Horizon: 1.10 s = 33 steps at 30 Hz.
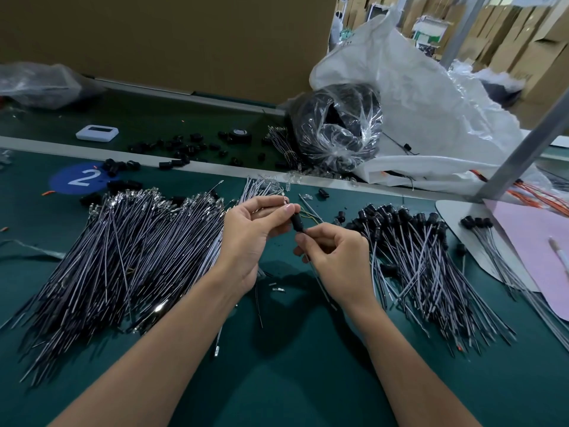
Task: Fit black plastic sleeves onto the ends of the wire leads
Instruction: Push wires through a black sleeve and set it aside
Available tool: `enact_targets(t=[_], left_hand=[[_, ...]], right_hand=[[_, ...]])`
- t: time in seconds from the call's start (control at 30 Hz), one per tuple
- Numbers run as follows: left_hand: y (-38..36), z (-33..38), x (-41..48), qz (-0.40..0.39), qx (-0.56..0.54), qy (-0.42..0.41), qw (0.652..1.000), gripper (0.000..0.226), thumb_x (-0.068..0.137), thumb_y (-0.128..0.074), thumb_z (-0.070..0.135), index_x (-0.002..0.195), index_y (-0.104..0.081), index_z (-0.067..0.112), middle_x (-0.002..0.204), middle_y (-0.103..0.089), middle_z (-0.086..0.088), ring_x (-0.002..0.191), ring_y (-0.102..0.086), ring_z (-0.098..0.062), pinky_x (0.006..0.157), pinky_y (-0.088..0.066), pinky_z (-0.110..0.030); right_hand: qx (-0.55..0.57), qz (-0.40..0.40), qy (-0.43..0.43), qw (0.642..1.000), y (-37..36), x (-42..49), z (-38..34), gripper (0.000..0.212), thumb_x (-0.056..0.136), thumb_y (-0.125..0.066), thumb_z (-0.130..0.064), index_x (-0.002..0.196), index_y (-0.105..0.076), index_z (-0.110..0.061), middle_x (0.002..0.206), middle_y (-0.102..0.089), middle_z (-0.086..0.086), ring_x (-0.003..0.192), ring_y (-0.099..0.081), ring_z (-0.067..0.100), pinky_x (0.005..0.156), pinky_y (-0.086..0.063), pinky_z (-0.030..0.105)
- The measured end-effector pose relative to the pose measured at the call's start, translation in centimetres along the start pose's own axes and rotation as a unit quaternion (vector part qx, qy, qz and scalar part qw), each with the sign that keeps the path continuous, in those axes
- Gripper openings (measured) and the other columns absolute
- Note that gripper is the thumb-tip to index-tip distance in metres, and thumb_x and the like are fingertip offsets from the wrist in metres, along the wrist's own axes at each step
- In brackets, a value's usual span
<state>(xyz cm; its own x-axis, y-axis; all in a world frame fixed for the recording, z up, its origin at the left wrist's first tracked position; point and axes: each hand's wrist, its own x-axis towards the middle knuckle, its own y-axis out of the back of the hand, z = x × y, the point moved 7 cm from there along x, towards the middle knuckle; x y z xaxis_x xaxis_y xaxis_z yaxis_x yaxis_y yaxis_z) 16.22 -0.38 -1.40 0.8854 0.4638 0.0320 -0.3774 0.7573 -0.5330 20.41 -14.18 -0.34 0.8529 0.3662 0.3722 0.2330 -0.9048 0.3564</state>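
Above the green bench, my left hand (257, 229) pinches the tip of a wire lead between thumb and forefinger. A black plastic sleeve (298, 222) sits on that lead between my two hands. My right hand (334, 249) pinches the lead just below the sleeve, and the wire (320, 280) trails down under that hand. A big heap of bare wire leads (123, 251) lies to the left. Leads with black sleeves fitted (409, 241) are piled to the right.
Loose black sleeves (184, 147) are scattered along the back strip, beside a roll of tape (240, 133) and a white device (97, 133). A clear bag of black parts (335, 124) and a white sack (415, 97) stand behind. A pink sheet (529, 241) lies at right.
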Motion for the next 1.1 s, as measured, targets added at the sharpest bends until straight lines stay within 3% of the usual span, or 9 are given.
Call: enact_targets(t=[0.13, 0.33, 0.73, 0.93, 1.1], left_hand=[[0.04, -0.25, 0.02, 0.001, 0.012, 0.002, 1.0, 0.014, 0.08, -0.072, 0.005, 0.094, -0.07, 0.006, 0.093, -0.076, -0.013, 0.086, -0.071, -0.02, 0.069, -0.055, -0.022], [0.18, -0.02, -0.09, 0.008, -0.032, 0.013, 0.999, 0.024, 0.065, -0.076, 0.012, 0.088, -0.073, 0.009, 0.089, -0.076, -0.012, 0.08, -0.072, -0.017, 0.064, -0.055, -0.02], [-0.07, 0.11, -0.14, 0.0, -0.048, 0.027, 0.999, 0.015, 0.063, -0.076, 0.016, 0.078, -0.076, 0.015, 0.087, -0.076, -0.008, 0.076, -0.072, -0.014, 0.063, -0.055, -0.02], [-0.01, 0.26, -0.13, -0.008, -0.039, 0.024, 0.999, 0.024, 0.062, -0.077, 0.017, 0.086, -0.074, 0.015, 0.09, -0.076, -0.009, 0.08, -0.072, -0.015, 0.065, -0.055, -0.02], [-0.04, 0.46, -0.12, -0.012, -0.014, 0.01, 1.0, 0.025, 0.067, -0.077, 0.021, 0.09, -0.074, 0.014, 0.09, -0.076, -0.007, 0.079, -0.07, -0.014, 0.065, -0.053, -0.02]], right_hand=[[-0.011, 0.004, 0.007, 1.0, 0.13, -0.09, -0.31, 0.009, 0.086, -0.072, -0.006, 0.077, -0.073, -0.01, 0.063, -0.071, -0.005, 0.055, -0.067, 0.004, 0.057, -0.051, 0.015], [-0.022, 0.003, 0.012, 1.0, 0.06, -0.14, -0.53, 0.012, 0.088, -0.07, -0.009, 0.077, -0.072, -0.008, 0.064, -0.071, -0.003, 0.055, -0.066, 0.005, 0.057, -0.05, 0.015], [-0.026, -0.003, 0.029, 0.999, -0.12, -0.33, -0.73, 0.013, 0.093, -0.063, -0.008, 0.083, -0.072, -0.007, 0.065, -0.071, -0.005, 0.059, -0.068, 0.007, 0.061, -0.053, 0.019], [-0.03, -0.005, 0.032, 0.999, -0.19, -0.33, -0.78, 0.013, 0.093, -0.063, -0.009, 0.084, -0.072, -0.009, 0.065, -0.071, -0.006, 0.058, -0.068, 0.007, 0.061, -0.056, 0.025], [-0.019, -0.008, 0.032, 0.999, -0.19, -0.31, -0.71, 0.013, 0.092, -0.063, -0.007, 0.084, -0.073, -0.01, 0.065, -0.071, -0.006, 0.058, -0.068, 0.007, 0.061, -0.056, 0.022]])
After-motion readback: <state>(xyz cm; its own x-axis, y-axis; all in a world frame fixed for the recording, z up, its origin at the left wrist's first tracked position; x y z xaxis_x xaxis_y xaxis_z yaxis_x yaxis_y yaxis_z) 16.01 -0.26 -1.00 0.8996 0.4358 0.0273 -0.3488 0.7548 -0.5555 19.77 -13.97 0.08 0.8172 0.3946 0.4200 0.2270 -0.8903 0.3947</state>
